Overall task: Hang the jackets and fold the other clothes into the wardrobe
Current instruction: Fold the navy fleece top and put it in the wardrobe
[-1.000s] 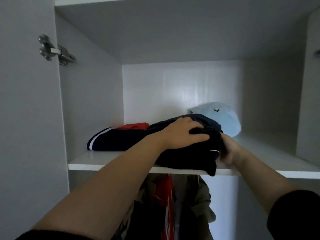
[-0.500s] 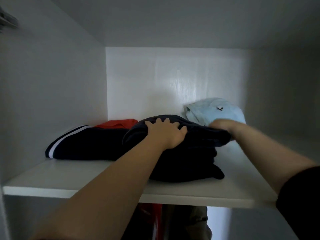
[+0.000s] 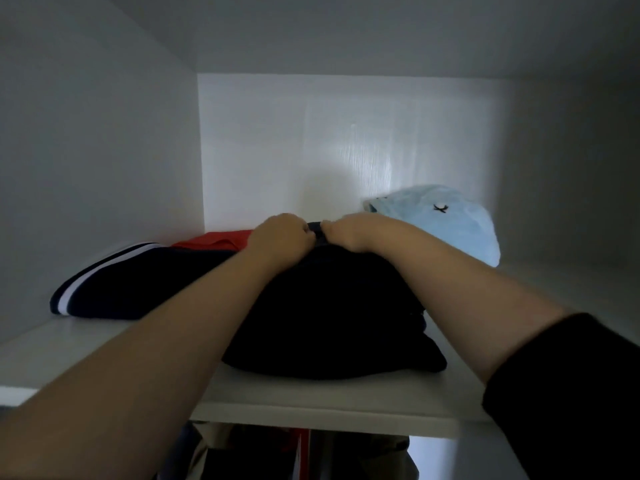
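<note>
**Both hands at the back of the dark bundle**

On the upper shelf (image 3: 311,393) of the wardrobe, a folded dark garment (image 3: 329,323) lies in the middle, its front fold close to the shelf's front edge. The left hand (image 3: 280,237) and the right hand (image 3: 349,233) meet at its far top edge, fingers curled and pinching the cloth there, knuckles almost touching. Just left of it lies a navy piece with white stripes (image 3: 104,282), a red garment (image 3: 214,240) behind that, both folded flat. To the right, near the back wall, a pale blue item (image 3: 446,220) sits apart from the others.

Now the risks. That dark bundle looks thick and loosely stacked, and a tug on the back edge could roll the top layer forward and undo the fold. With the front fold so near the shelf's lip, a pull toward the body might slide it off onto the hanging clothes (image 3: 304,455) below. A push the other way could ruck it against the red garment or nudge the blue item into the wall. The light is dim, so snags are hard to spot.
</note>
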A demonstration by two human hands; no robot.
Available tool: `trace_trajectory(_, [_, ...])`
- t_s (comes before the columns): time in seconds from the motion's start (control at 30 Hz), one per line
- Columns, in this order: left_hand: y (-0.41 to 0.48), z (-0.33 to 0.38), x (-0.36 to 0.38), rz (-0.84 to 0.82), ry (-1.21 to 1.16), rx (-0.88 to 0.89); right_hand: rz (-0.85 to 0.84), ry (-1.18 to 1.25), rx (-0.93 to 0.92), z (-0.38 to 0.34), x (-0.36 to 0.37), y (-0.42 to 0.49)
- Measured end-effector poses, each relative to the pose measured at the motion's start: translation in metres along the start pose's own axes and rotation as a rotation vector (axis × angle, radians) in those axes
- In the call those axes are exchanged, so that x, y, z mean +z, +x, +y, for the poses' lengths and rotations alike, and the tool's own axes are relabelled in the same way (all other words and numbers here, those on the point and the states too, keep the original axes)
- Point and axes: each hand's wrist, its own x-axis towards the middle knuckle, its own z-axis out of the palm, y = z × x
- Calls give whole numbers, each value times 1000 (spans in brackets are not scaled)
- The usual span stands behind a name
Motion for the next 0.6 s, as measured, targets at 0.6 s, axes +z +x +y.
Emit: trace_trajectory(0.6, [-9,-31,28,-350,-179,26,-77,320,-171,49,47,4])
